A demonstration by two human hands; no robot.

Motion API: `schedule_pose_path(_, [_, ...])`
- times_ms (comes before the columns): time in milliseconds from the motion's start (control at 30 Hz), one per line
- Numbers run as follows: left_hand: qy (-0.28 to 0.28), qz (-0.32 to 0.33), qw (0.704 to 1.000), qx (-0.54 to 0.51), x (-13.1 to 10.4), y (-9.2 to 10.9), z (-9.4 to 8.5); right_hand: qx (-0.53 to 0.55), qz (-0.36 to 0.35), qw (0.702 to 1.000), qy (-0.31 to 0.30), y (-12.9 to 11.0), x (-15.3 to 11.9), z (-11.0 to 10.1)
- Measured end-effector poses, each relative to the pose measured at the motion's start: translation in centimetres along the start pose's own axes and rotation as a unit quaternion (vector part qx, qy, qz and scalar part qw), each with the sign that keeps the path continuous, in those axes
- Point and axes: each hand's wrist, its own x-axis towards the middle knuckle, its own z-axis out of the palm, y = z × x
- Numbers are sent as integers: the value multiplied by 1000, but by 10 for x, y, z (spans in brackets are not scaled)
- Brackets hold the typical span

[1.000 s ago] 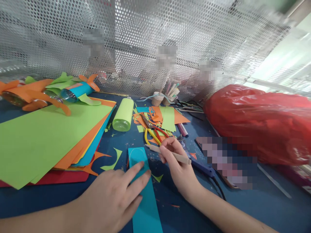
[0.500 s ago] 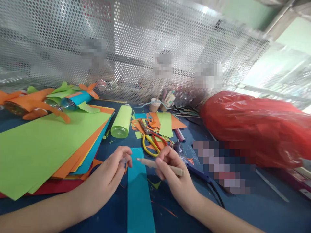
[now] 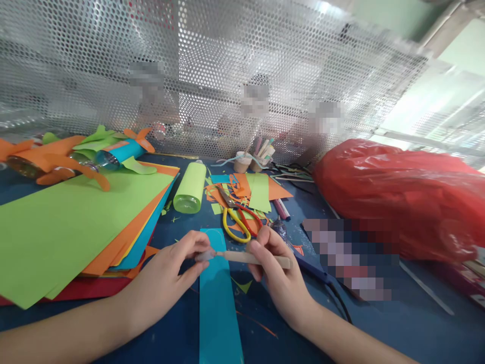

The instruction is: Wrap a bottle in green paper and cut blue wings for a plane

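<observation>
My right hand (image 3: 278,265) is closed round a beige marker pen (image 3: 242,257), its tip pointing left. Between the fingertips of my left hand (image 3: 170,265) is a small, translucent greyish pen cap (image 3: 205,254). Cap and pen tip meet or nearly meet; I cannot tell how far the tip is in. Below both hands a long blue paper strip (image 3: 217,303) lies on the table, with a faint curved line near its far end. Just beyond it lie scissors (image 3: 237,222) with one yellow and one red handle.
At left is a stack of coloured paper (image 3: 94,212), with paper-wrapped bottles (image 3: 125,152) behind. A green-wrapped bottle (image 3: 190,187) lies by paper scraps (image 3: 259,189). A glue gun (image 3: 308,267) and red plastic bag (image 3: 394,197) are at right. Pen cups (image 3: 241,164) stand by the mesh screen.
The pen cap in my left hand has moved right and now sits at the pen's tip. The gap between them has closed. The pen has shifted slightly right.
</observation>
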Motion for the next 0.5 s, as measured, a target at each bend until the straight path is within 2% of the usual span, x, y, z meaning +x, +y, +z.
schedule_pose_path(200, [-7,26,999,29,-1,1,-1,-10,22,1000,-9,-3,2,2])
schedule_pose_path(333, [-26,50,997,54,-1,-1,-1,-1,61,997,-41,-1,3,3])
schedule_pose_path(500, [5,67,997,47,0,-5,-2,9,72,997,-18,-1,6,2])
